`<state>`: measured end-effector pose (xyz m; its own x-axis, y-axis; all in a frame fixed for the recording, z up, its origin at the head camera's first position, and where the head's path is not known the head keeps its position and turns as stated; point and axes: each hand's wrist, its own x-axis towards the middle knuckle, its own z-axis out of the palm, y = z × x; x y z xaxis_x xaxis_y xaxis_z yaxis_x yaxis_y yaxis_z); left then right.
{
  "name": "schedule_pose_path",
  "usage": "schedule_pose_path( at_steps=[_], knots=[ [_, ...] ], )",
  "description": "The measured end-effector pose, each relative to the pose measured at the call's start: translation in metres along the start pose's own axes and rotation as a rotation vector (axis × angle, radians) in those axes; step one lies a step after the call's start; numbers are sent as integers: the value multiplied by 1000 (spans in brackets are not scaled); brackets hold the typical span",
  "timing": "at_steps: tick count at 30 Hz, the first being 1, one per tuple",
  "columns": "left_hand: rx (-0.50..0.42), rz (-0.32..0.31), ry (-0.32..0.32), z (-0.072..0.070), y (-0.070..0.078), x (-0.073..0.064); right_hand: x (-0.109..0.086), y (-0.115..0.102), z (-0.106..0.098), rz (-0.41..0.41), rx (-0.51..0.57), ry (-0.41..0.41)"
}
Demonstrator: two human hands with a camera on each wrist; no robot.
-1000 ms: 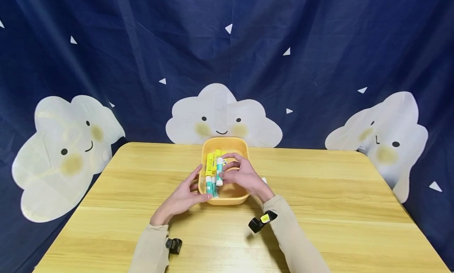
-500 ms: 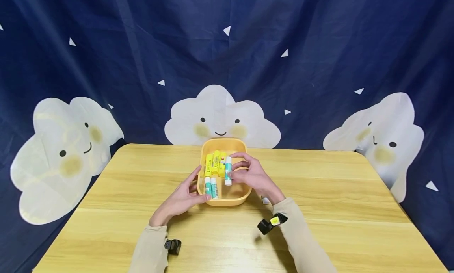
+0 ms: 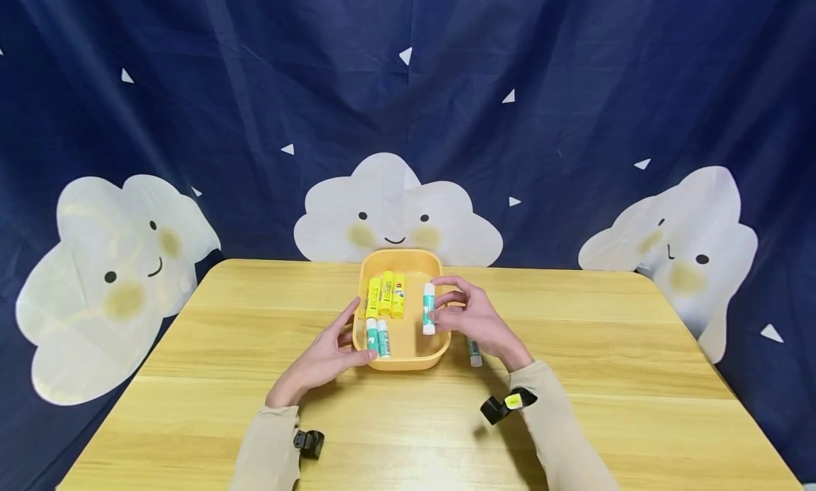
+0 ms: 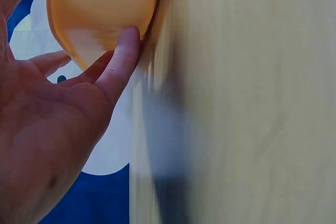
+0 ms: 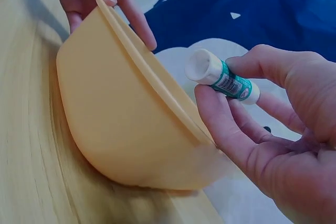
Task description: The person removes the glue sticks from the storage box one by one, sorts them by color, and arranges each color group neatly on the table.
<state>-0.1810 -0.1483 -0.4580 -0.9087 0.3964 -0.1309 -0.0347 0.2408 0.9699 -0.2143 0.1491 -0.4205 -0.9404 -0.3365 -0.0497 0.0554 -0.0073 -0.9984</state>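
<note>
My right hand (image 3: pixel 479 322) pinches a white-and-teal glue stick (image 3: pixel 428 309) between thumb and fingertips, above the right side of a yellow-orange plastic bin (image 3: pixel 408 364). The right wrist view shows this stick tilted, its white end (image 5: pixel 202 66) towards the camera, near the bin's rim. With thumb and fingers, my left hand (image 3: pixel 325 356) holds the bin's near left corner. Inside, yellow glue sticks (image 3: pixel 386 292) lie side by side at the left. Two teal glue sticks (image 3: pixel 384 339) lie in front of them, the leftmost partly behind the left thumb.
Another teal glue stick (image 3: pixel 474 352) lies on the wooden table (image 3: pixel 395 427) right of the bin, partly hidden by my right hand. A dark blue curtain (image 3: pixel 548 137) with white cloud prints hangs behind the table's far edge.
My right hand has moved right with the glue stick, from over the other sticks to the bin's right side. The stick on the table shows more. The left hand keeps its hold.
</note>
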Motion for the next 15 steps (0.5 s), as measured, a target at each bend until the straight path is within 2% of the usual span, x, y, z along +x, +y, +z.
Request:
schedule_pose_path(
  at_steps=[15],
  knots=[
    [-5,15,-8,-2,-1,0,-14,0,-25,3,-30,4]
  ],
)
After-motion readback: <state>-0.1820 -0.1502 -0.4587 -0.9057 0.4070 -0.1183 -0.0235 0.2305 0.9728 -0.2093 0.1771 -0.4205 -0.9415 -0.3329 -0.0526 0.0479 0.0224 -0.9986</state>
